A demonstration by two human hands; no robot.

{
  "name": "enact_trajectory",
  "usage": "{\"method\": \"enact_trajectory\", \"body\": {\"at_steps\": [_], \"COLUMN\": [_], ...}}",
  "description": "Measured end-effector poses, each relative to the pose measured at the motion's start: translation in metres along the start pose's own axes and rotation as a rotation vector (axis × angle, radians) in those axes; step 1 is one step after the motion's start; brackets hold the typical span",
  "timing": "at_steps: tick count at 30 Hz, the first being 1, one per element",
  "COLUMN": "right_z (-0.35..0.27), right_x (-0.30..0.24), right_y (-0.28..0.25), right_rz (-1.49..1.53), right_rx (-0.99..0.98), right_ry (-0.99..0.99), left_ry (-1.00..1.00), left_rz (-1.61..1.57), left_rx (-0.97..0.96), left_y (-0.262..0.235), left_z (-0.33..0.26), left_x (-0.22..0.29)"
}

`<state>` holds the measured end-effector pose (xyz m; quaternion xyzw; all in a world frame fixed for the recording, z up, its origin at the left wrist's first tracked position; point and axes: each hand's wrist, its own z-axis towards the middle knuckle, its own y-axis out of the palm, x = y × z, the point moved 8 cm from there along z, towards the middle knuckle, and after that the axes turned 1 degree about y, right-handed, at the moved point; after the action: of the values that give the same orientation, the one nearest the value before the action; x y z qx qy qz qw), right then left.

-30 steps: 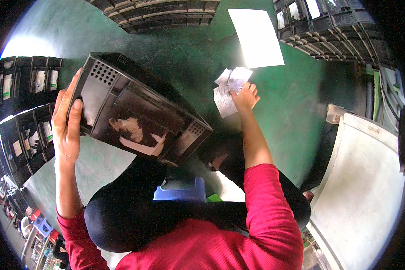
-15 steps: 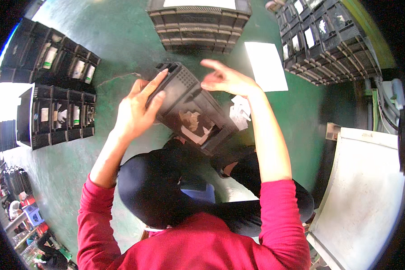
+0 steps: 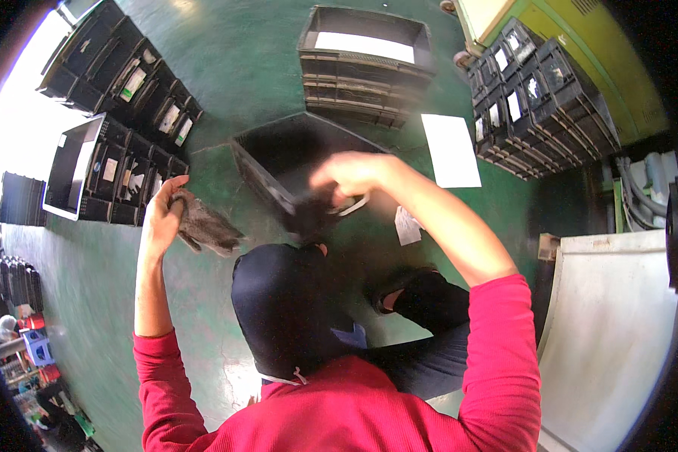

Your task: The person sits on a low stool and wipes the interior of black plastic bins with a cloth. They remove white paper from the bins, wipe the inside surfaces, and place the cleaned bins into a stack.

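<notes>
A green floor [image 3: 241,68], scuffed and shiny in places, spreads under everything, with bright light coming in at the far left. On it, in front of the person's knees, sits a black plastic crate [image 3: 260,173], open side up and turned at an angle, its walls dull and its inside very dark. The right hand [image 3: 352,179] is over the crate's near right part and badly blurred; I cannot tell whether it is open or closed, or whether it touches the crate. A pale strip shows just below that hand, too smeared to make out. The left hand [image 3: 163,218] is out to the left of the crate, fingers closed around a rag [image 3: 206,224], grey-brown, limp and worn-looking, which hangs off toward the crate and stays apart from it

The right forearm crosses in front of the crate's right end and hides some of it. Just beside that forearm lies a creased piece of paper [image 3: 407,227]; farther off is a flat white sheet [image 3: 450,151]. Stacks of black crates stand around: one straight ahead [image 3: 354,90], one at the right [image 3: 542,113], others at the left [image 3: 117,169]. A white panel [image 3: 610,316] fills the lower right
</notes>
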<state>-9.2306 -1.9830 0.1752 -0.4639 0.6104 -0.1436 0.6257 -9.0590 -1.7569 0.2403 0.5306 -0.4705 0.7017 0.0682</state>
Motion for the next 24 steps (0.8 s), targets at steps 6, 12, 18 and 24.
{"method": "enact_trajectory", "body": {"at_steps": [6,12,18,24], "right_z": [-0.060,-0.116,-0.130,-0.149], "right_x": [0.096,0.161,0.184,0.170], "right_y": [0.117,0.170,0.198,0.148], "right_rz": [-0.601,-0.707,-0.648,-0.508], "right_rx": [0.016,0.057,0.001,0.290], "right_ry": [0.092,0.177,0.432,0.605], "left_ry": [0.279,0.315,0.250,0.245], "left_rz": [0.412,0.364,-0.064,-0.307], "left_rx": [0.259,0.262,0.022,-0.340], "left_y": [-0.023,-0.026,0.032,0.160], "left_z": [-0.007,0.008,0.063,0.109], "left_x": [0.063,0.139,0.171,0.116]}}
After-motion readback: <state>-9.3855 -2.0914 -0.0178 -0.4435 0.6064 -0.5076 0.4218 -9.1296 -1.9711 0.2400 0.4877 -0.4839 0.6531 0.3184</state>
